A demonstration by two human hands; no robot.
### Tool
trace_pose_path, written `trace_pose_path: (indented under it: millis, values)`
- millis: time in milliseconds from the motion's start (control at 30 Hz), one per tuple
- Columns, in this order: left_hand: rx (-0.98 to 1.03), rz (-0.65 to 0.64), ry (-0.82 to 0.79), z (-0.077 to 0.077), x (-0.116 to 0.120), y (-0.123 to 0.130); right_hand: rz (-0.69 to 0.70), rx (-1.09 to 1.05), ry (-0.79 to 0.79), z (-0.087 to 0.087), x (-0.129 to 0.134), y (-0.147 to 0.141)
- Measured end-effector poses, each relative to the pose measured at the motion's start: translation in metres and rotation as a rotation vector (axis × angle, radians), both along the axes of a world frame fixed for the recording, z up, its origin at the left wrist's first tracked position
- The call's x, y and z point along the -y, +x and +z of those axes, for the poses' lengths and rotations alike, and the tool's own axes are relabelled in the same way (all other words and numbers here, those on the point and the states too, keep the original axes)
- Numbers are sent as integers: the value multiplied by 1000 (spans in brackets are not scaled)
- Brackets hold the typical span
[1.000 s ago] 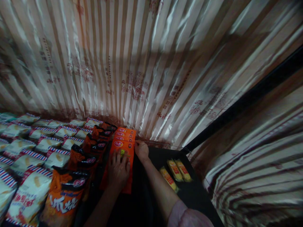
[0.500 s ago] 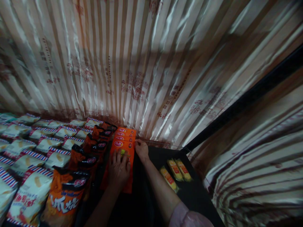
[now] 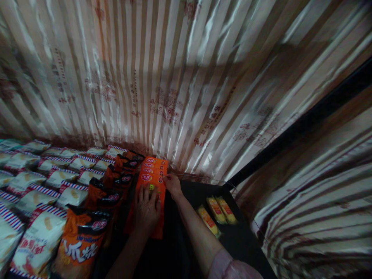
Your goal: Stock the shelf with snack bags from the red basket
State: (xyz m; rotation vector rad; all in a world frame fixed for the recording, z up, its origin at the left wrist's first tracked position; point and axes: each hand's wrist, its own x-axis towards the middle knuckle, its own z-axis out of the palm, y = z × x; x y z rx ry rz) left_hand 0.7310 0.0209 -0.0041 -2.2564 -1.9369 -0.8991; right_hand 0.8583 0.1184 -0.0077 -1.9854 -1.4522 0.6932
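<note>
Several flat orange snack packets lie overlapped in a column on the black table, their round logos showing at the upper ends. My left hand rests flat on the nearest packet with its fingers spread. At the packets' right edge is my right hand, thumb and fingers pinched together at the side of the upper packets. Whether a packet edge is caught between those fingertips is too dim to make out.
Rows of white snack bags and a column of orange-and-black bags stand to the left. Three yellow packs lie on the black table at right. Behind hangs a striped curtain, with a dark pole slanting across.
My right hand has shifted slightly down and left along the packets' edge. The upper packets sit a little more spread apart. My left hand stays in place.
</note>
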Motion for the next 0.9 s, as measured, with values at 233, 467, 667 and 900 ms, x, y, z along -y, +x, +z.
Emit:
trace_pose_path:
  millis: [233, 467, 667, 900]
  values:
    - [12, 6, 27, 1, 0, 1, -48, -22, -43, 0, -2, 0]
    - [8, 17, 53, 2, 1, 3, -43, 8, -86, 3, 1, -1]
    - [9, 8, 53, -3, -1, 2, -29, 85, -109, 12, 4, -3]
    - [-9, -2, 17, -1, -2, 1, -15, 161, -112, 19, 7, -6]
